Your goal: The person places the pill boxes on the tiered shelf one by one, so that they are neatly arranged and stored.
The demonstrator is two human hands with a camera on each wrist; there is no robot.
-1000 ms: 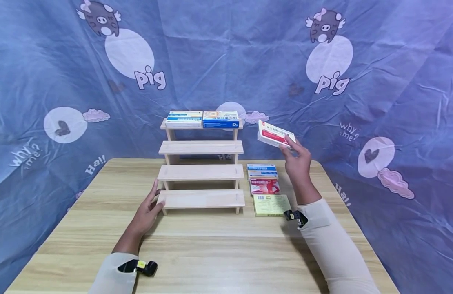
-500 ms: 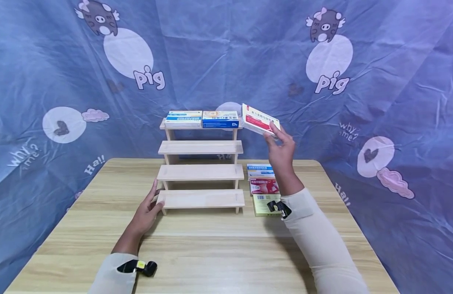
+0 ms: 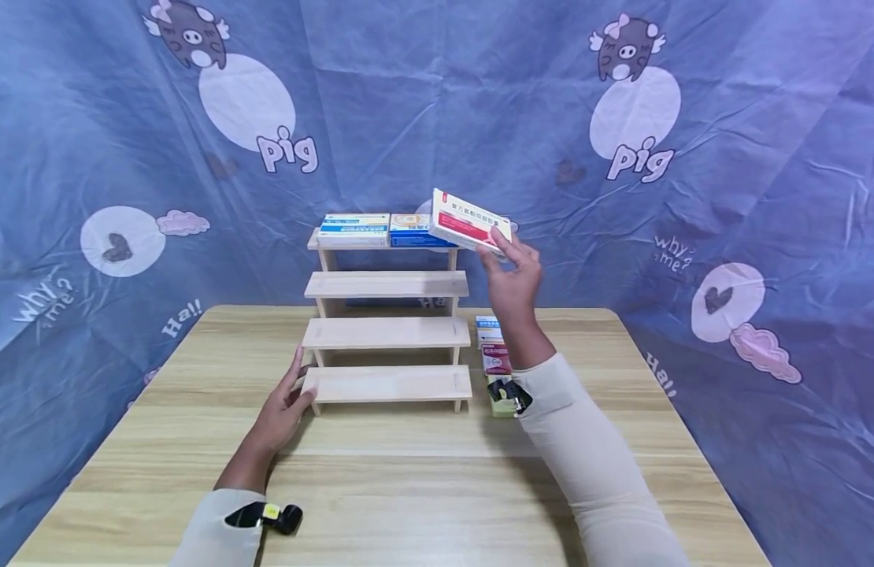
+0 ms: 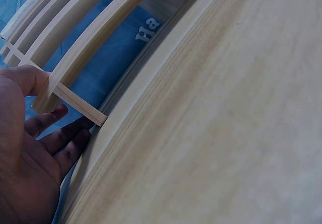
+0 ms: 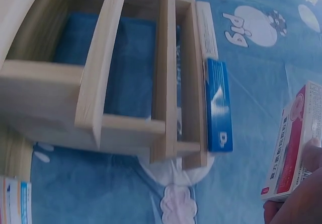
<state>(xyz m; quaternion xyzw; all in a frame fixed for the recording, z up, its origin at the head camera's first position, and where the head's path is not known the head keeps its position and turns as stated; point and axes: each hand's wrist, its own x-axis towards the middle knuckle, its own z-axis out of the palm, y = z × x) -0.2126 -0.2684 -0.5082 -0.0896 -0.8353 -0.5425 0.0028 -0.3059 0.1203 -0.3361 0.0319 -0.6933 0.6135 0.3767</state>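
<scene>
My right hand [image 3: 513, 279] pinches a white and red medicine box [image 3: 471, 220] by its right end, tilted in the air. From the head view it overlaps the right end of the top shelf; in the right wrist view the medicine box [image 5: 294, 138] is apart from the rack. My left hand [image 3: 281, 409] holds the left end of the lowest board of a stepped wooden shelf rack [image 3: 387, 333]. In the left wrist view its thumb lies on the board's end, the fingers below. On the top shelf lie a white-blue medicine box [image 3: 354, 230] and a blue vitamin D box [image 3: 412, 232].
Right of the rack, a blue-white box [image 3: 489, 331], a red box [image 3: 495, 359] and a yellow-green box [image 3: 502, 407] lie in a column on the wooden table [image 3: 380, 488], partly hidden by my right arm. A blue printed curtain [image 3: 380, 102] hangs behind.
My right hand has carried the white and red box leftward and up, from right of the rack to the top shelf's right end. My left hand stays put.
</scene>
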